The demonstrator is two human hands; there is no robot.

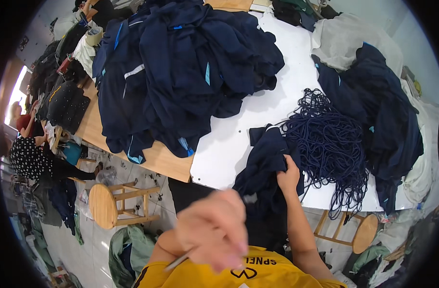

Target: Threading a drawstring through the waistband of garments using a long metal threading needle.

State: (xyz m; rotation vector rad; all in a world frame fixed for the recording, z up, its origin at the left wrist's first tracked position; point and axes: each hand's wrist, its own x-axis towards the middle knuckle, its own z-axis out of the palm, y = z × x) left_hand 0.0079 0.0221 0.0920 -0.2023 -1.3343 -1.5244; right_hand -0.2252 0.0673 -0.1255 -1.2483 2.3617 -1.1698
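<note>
Raised close to the camera and blurred, my left hand (212, 228) has its fingers curled. A thin metal tool (178, 261) pokes out below it, its kind not clear. My right hand (289, 176) grips the edge of a navy garment (265, 161), which drapes over the front edge of the white table (219, 163). Right beside that garment lies a tangled heap of navy cord (327, 149), with some loops hanging over the table edge.
A large pile of navy garments (181, 67) covers the far left of the table. More navy garments (390, 120) lie to the right, by white cloth (351, 41). Wooden stools (103, 206) stand below. Another person (30, 158) is at the far left.
</note>
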